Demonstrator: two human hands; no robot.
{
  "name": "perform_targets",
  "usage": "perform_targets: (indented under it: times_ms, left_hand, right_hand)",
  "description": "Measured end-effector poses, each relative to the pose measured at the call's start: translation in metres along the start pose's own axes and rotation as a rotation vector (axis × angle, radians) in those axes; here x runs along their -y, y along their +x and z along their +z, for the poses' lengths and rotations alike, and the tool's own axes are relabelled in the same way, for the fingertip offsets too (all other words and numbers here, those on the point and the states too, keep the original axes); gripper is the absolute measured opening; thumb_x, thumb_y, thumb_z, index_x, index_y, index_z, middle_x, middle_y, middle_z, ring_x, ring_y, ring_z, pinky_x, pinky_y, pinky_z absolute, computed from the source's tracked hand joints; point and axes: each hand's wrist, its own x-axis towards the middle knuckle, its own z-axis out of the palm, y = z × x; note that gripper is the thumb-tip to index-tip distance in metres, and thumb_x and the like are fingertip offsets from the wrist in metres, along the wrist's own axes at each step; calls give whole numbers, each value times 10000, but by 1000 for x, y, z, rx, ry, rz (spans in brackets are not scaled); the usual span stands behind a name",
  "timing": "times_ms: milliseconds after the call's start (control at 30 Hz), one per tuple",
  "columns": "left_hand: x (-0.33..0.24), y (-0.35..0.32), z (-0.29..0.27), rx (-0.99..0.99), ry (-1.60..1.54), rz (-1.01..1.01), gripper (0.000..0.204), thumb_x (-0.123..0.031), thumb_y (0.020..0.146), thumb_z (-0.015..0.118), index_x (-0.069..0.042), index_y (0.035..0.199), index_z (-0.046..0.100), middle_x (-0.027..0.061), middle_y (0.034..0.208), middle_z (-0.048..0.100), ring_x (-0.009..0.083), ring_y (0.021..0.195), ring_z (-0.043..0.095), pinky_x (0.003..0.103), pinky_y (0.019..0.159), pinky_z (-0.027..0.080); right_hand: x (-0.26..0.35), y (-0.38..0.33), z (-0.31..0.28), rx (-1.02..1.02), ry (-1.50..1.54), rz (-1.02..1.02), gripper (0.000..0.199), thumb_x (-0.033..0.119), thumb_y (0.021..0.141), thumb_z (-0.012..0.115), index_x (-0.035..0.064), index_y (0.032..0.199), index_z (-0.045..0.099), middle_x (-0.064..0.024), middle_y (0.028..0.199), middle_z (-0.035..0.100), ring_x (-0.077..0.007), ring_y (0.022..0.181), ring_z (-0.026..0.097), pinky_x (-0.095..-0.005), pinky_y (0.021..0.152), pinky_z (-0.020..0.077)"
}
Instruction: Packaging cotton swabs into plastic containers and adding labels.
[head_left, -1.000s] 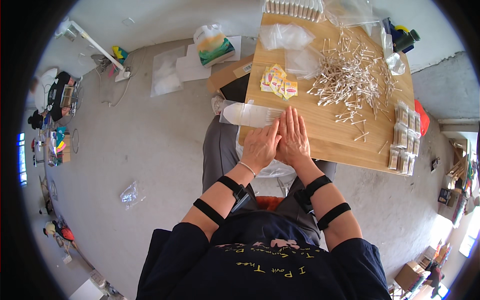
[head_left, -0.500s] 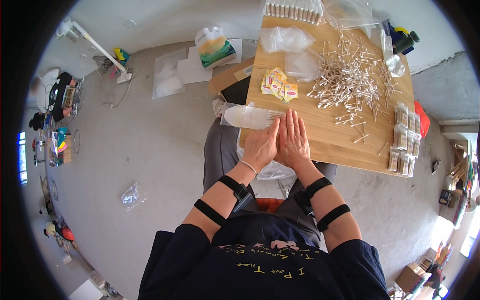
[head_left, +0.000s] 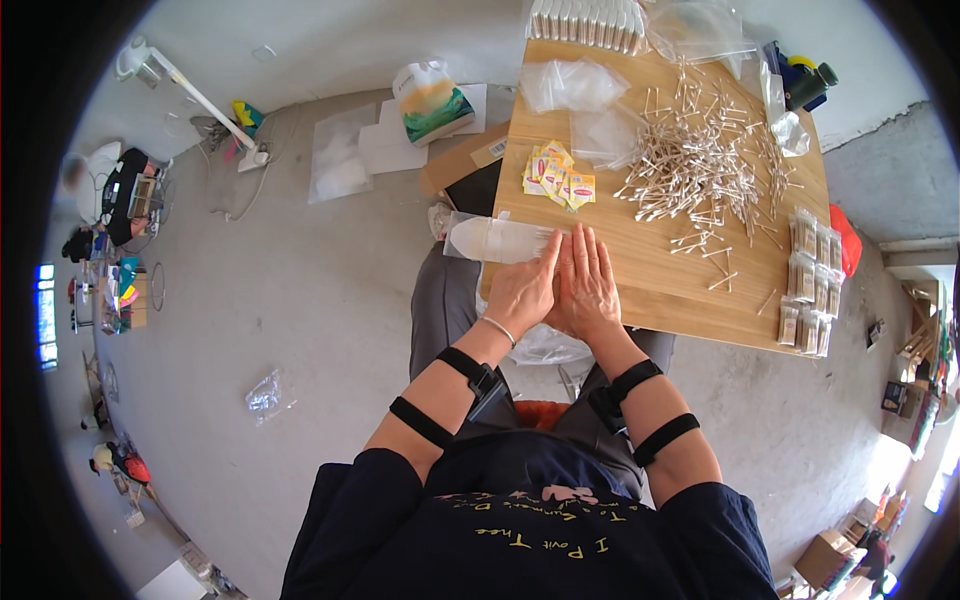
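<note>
At the table's near left edge lies a flat clear plastic bag [head_left: 490,240] with a white card insert, its left end jutting past the edge. White tips of cotton swabs [head_left: 546,236] show at its right end, beside my fingers. My left hand [head_left: 524,292] is closed over that end, thumb on top, most of its fingers hidden beneath. My right hand [head_left: 586,290] presses against the left one, its fingers stretched straight and side by side. What lies between the palms is hidden. Just beyond are several small yellow and white printed cards [head_left: 558,176].
A large loose heap of cotton swabs [head_left: 695,160] covers the table's [head_left: 660,285] middle and far right. Filled swab packs [head_left: 808,280] are stacked at the right edge, more packs [head_left: 588,24] at the far edge. Empty clear bags [head_left: 572,86] lie far left. A cardboard box [head_left: 465,165] adjoins the left edge.
</note>
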Motion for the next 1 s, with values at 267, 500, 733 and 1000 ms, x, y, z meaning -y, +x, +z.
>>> perform_targets:
  times_ms: [267,500,733,1000]
  left_hand:
    - [-2,8,-6,95,7,-79,498,-196,946,490,-65,1414,380,196,839,689,378,734,668,461,642,522]
    - [-1,6,-6,33,-13,-72,445,-208,945,498,-83,1367,434,192,806,689,381,725,666,472,646,517]
    - [11,6,-11,-178,-256,-48,481,-217,969,510,-48,1408,408,213,1251,552,347,1123,558,406,919,461]
    - [15,11,20,-336,-1208,-41,599,-369,1049,348,31,1485,251,190,1540,280,270,1442,241,376,1174,194]
  right_hand:
    - [2,-1,-13,50,199,29,1195,639,620,744,-49,1465,253,-225,1547,213,-351,1455,187,-460,1188,158]
    - [8,-1,-14,16,240,28,1178,670,662,707,-77,1453,255,-269,1536,210,-398,1446,185,-467,1182,160]
    - [8,-1,-16,33,266,49,1183,663,655,709,-108,1435,264,-272,1530,217,-383,1452,176,-463,1187,151]
    - [14,1,-14,85,240,69,1169,658,686,672,-134,1429,239,-302,1529,180,-410,1454,140,-472,1191,125]
